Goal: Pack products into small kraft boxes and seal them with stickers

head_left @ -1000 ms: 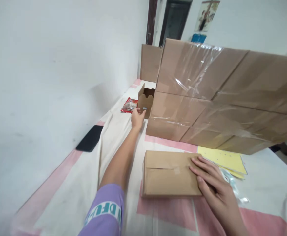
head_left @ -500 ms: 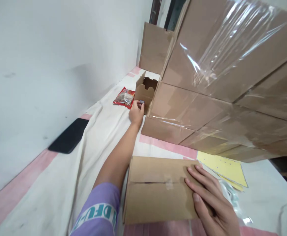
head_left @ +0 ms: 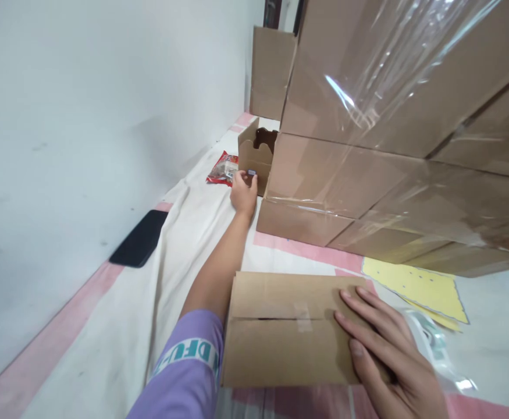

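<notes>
Near the foot of an open-topped cardboard box (head_left: 248, 157), my left hand (head_left: 243, 193) reaches out with its thumb and forefinger apart. A small pale purple patch (head_left: 252, 172) shows between those fingertips, seemingly on the box's face; I see nothing firmly held. Close in front of me lies a closed cardboard carton (head_left: 280, 355), with a short piece of clear tape (head_left: 303, 318) across its top seam. My right hand (head_left: 389, 349) rests on the carton's right end, its fingers stretched over the top. Just left of the open box is a red snack bag (head_left: 223, 169), partly hidden.
Stacked cartons (head_left: 345, 174) in clear plastic wrap rise on the right. A white wall (head_left: 84, 116) bounds the left, with a black phone-like slab (head_left: 139, 238) beside it. Yellow paper (head_left: 415, 285) and a clear tape roll (head_left: 433, 337) lie right of the carton.
The view has shifted slightly. My left thumb and forefinger look farther apart at the open box. My right hand stays on the carton.
</notes>
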Demonstrator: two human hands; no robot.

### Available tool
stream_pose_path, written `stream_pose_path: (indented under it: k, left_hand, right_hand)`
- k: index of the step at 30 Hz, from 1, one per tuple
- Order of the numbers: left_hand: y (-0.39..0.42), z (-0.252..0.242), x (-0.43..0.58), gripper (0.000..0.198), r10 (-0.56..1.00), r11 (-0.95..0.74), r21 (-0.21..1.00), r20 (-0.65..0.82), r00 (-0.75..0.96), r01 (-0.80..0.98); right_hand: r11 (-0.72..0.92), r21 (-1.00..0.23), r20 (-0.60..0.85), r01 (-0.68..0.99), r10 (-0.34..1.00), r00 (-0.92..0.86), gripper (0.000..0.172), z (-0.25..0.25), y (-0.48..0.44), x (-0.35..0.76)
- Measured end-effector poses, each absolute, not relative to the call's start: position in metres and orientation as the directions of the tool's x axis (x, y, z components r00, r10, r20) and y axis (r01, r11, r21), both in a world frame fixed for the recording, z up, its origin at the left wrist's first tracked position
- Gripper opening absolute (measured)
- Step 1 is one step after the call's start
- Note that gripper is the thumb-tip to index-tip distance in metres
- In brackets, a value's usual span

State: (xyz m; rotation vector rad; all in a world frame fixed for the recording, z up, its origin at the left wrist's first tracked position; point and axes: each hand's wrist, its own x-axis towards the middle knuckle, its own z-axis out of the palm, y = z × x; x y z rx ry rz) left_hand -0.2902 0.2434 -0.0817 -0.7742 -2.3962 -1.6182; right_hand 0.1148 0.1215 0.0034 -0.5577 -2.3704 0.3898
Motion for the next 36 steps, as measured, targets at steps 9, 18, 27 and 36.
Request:
stream_pose_path:
  k: [9, 18, 27, 36]
  left_hand:
    - [0.238, -0.077, -0.292, 0.026, 0.357, 0.312, 0.783, 0.429, -0.83, 0.539]
    - [0.239, -0.079, -0.292, 0.021, 0.385, 0.26, 0.79, 0.443, -0.81, 0.556]
    - [0.182, -0.016, -0.269, 0.02, 0.251, 0.18, 0.805, 0.518, -0.818, 0.565]
    - [0.02, 0.079, -0.128, 0.015, 0.466, 0.065, 0.605, 0.685, -0.56, 0.794]
  right_hand:
    - [0.865, -0.416, 0.552, 0.279, 0.484, -0.679, 0.038, 0.005, 0.122, 0.111]
    - [0.862, -0.421, 0.549, 0.282, 0.489, -0.678, 0.038, 0.005, 0.121, 0.11]
    - [0.838, -0.504, 0.59, 0.209, 0.511, -0.626, 0.034, -0.005, 0.119, 0.106]
    - [0.863, -0.503, 0.776, 0.053, 0.478, -0.412, 0.038, 0.004, 0.1, 0.115]
